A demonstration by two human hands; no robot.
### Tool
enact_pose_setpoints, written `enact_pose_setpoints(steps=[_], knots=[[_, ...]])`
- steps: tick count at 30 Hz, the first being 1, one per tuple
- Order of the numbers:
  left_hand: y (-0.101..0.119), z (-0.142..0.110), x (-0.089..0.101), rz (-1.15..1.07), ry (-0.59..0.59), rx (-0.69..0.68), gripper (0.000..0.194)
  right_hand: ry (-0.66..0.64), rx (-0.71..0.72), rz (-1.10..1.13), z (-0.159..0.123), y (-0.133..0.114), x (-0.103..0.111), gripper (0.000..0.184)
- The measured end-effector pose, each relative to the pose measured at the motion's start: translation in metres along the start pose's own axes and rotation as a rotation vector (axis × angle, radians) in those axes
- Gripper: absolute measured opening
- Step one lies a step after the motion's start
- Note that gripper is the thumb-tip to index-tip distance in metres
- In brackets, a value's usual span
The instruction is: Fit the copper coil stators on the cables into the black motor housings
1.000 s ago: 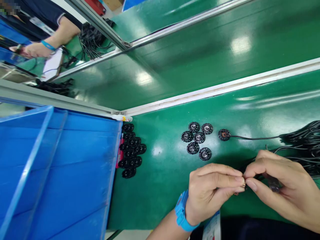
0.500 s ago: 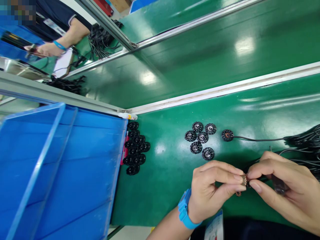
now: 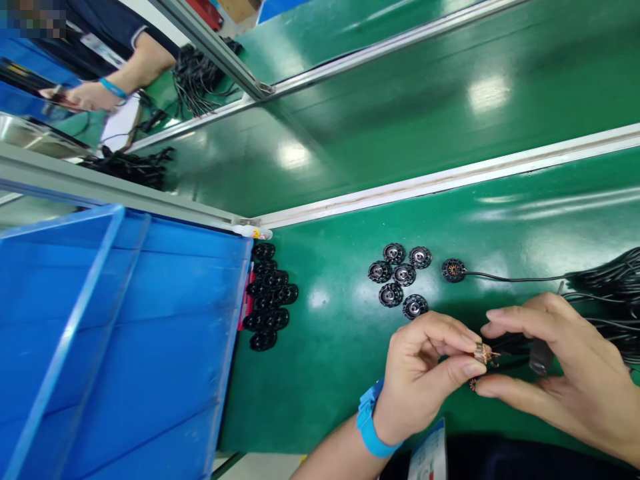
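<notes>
The small coil part [image 3: 481, 353] is a short ring-shaped piece, silvery to brassy around its body, with copper-coloured wire ends fraying out of the face turned away from the blue bin [image 3: 90, 333]. It is held above the green counter [image 3: 310, 400], well apart from the bin, on the bin's right, where the left hand [image 3: 475, 355] pinches it between thumb and forefinger. A blue band [image 3: 371, 421] circles that wrist. The right hand [image 3: 487, 357], farther from the bin, has thumb and forefinger spread around the coil's free end without closing on it; a dark rounded handle [image 3: 540, 357] lies in its hollow, and whether the hidden fingers grip it I cannot tell. Near the right thumb a second coil [image 3: 473, 385] shows copper spokes, partly covered. The bin shows plain blue walls; black cups [image 3: 270, 283] crowd just beside its right side, with a pinkish-red strip [image 3: 248, 303] between. Farther from the bin lie six dark round parts [image 3: 404, 275] with silvery centres, then a copper-spoked disc [image 3: 454, 269] with a cable running to a black cable bundle [image 3: 613, 293]. At the bin's upper right corner, a small white bottle [image 3: 254, 232] bears a yellow-and-red label, its print too small to read; likewise the badge [image 3: 430, 453] below the hands.
</notes>
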State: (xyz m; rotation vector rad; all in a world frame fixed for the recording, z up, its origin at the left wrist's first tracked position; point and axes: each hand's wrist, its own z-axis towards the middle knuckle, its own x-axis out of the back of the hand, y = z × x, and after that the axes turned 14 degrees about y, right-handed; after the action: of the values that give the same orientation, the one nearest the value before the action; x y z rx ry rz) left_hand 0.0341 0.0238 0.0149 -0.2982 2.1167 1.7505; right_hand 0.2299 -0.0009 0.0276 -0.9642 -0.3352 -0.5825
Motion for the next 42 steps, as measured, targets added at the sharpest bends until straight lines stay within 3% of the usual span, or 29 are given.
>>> enact_pose_setpoints(steps=[5, 10, 16, 21, 27, 30, 34, 38, 42], knots=[[0.000, 0.000, 0.000, -0.048, -0.004, 0.024, 0.014, 0.045, 0.103, -0.024, 0.003, -0.003, 0.003, 0.029], [0.001, 0.001, 0.002, -0.031, 0.014, 0.028, 0.016, 0.058, 0.084, 0.003, 0.000, -0.003, 0.008, 0.023], [0.001, 0.001, 0.000, -0.024, -0.008, -0.004, 0.014, 0.061, 0.087, -0.015, 0.004, -0.004, 0.006, 0.035], [0.000, -0.001, 0.001, 0.085, 0.026, -0.016, 0.018, 0.048, 0.075, 0.003, 0.010, -0.006, 0.007, 0.022], [0.001, -0.003, 0.000, 0.276, 0.080, -0.213, 0.011, 0.041, 0.101, -0.053, 0.008, -0.007, 0.000, 0.010], [0.001, -0.005, 0.002, 0.302, 0.081, -0.268, 0.019, 0.031, -0.002, 0.008, 0.005, -0.004, 0.002, 0.009], [0.003, -0.003, 0.008, 0.292, 0.126, -0.304, 0.043, 0.053, -0.317, 0.193, -0.001, 0.006, 0.011, 0.008], [0.010, 0.005, 0.015, 0.406, 0.189, -0.402, 0.035, 0.170, -0.659, 0.576, -0.002, 0.022, 0.017, 0.005], [0.018, 0.008, 0.022, 0.528, 0.249, -0.495, 0.024, 0.224, -0.705, 0.709, 0.009, 0.039, 0.017, 0.026]])
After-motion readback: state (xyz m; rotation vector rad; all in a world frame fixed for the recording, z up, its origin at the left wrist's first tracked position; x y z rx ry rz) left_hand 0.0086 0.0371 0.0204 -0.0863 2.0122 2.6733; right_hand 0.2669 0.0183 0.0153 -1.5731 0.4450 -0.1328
